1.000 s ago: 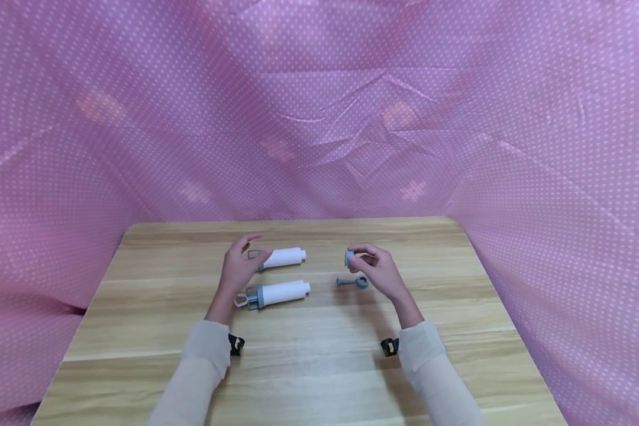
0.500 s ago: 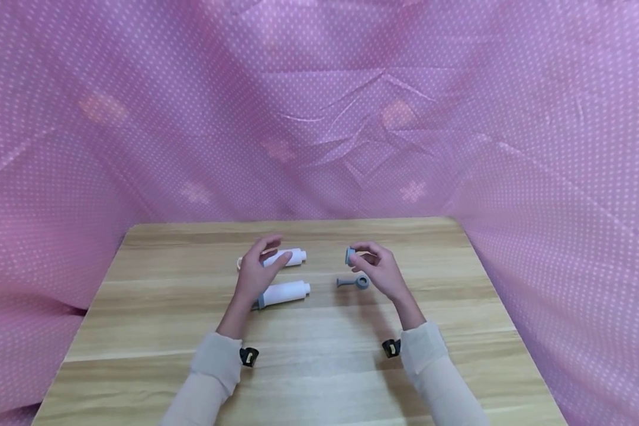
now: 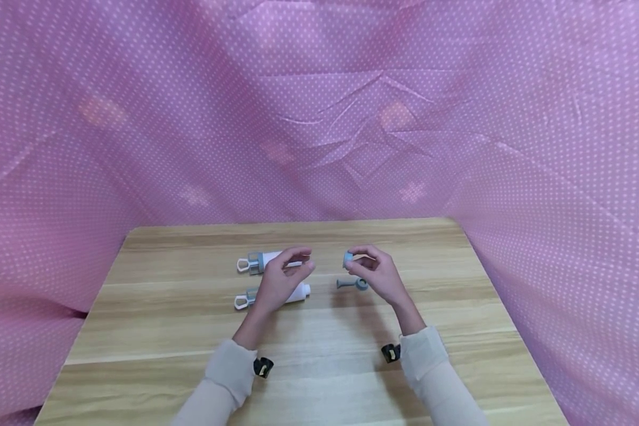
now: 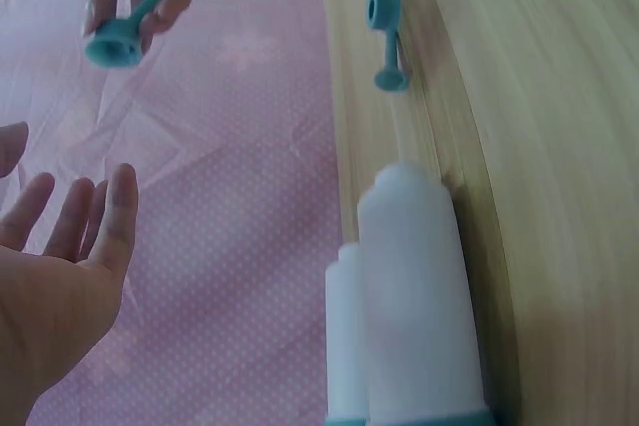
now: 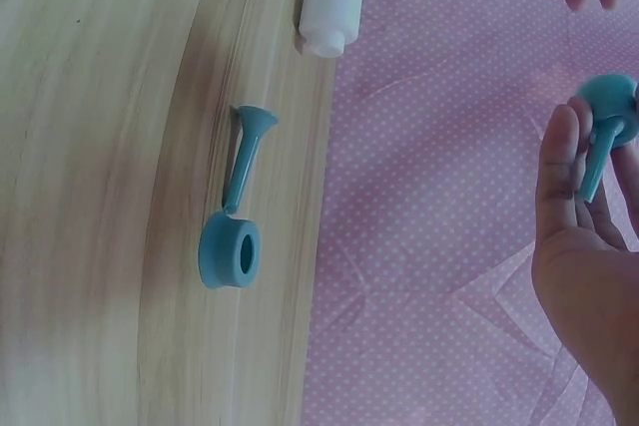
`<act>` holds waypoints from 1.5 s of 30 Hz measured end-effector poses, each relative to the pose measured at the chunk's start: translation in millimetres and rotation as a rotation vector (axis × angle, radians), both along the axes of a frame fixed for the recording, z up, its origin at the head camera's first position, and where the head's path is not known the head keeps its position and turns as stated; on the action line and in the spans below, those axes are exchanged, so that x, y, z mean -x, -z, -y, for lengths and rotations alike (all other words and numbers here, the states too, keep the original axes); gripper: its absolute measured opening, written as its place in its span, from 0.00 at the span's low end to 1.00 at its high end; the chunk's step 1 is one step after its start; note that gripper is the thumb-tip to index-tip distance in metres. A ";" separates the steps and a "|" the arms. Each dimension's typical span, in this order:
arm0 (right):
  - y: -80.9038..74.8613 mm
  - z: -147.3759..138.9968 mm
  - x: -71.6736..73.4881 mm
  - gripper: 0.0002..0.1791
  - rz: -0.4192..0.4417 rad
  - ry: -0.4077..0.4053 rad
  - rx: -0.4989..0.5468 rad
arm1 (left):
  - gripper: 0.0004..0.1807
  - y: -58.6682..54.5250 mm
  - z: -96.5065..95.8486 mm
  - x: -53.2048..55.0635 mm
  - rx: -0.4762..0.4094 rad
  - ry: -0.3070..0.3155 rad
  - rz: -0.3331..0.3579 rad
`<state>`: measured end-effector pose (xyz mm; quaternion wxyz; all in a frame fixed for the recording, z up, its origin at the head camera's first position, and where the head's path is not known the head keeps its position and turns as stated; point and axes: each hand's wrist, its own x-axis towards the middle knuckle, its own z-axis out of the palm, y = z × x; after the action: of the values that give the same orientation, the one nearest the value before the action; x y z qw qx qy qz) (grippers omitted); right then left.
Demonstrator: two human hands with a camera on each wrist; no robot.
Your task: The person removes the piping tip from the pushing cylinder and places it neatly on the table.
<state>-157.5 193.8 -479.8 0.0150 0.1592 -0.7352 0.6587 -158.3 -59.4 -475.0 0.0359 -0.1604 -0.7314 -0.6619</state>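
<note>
My right hand (image 3: 380, 275) pinches a small teal funnel-shaped piece (image 5: 607, 112) with a thin stem, raised above the table's right half. To its left, my left hand (image 3: 281, 284) hovers with loosely bent fingers, thumb apart, holding nothing. Beneath the left hand lie two white cylinders, partly hidden: a far one (image 3: 270, 257) and a near one (image 3: 300, 293). Each has a teal frame and a white loop handle at its left end, much like a large syringe. Below the right hand rests a teal ring (image 5: 230, 249) with a flared stem (image 5: 248, 152) in line with it.
The wooden table (image 3: 319, 367) has pink dotted cloth (image 3: 319, 148) hanging behind it and along both sides. Black wrist cameras sit at the left cuff (image 3: 263, 367) and the right cuff (image 3: 390, 353).
My left hand has moved rightward across the cylinders, uncovering their handle ends and coming nearer to the right hand. The right hand stays almost in place with the teal funnel-shaped piece.
</note>
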 end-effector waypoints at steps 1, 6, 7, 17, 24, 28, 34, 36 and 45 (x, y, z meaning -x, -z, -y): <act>-0.6 0.8 0.2 0.16 0.001 0.000 -0.006 | 0.20 -0.7 -1.9 0.1 0.008 0.003 0.007; -2.1 6.8 -0.2 0.18 0.018 -0.010 -0.021 | 0.20 -4.5 -10.0 0.8 0.030 0.029 0.029; -1.7 8.2 -0.8 0.18 0.017 -0.017 -0.023 | 0.20 -5.1 -11.4 0.5 0.032 0.036 0.036; 2.5 18.4 -5.2 0.19 0.024 -0.100 0.008 | 0.22 -1.3 -26.6 -0.7 0.016 0.105 0.056; 1.1 20.0 -7.0 0.18 0.031 -0.095 -0.003 | 0.23 1.8 -32.6 -1.0 0.016 0.118 0.052; 1.2 20.7 -6.5 0.18 0.047 -0.085 -0.008 | 0.24 4.1 -34.9 0.5 0.018 0.124 0.051; 3.1 20.0 -5.4 0.18 0.056 -0.081 -0.006 | 0.19 8.6 -36.5 1.6 0.016 0.130 0.055; 2.8 19.2 -5.2 0.19 0.060 -0.081 -0.011 | 0.18 9.5 -36.5 1.5 0.011 0.135 0.057; 3.2 17.5 -6.7 0.18 0.041 -0.079 -0.004 | 0.18 9.0 -36.5 1.5 -0.002 0.145 0.074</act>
<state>-150.8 176.3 -483.0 -0.0265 0.1747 -0.7296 0.6606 -159.9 -22.9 -484.0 -0.0391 -0.1881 -0.7180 -0.6690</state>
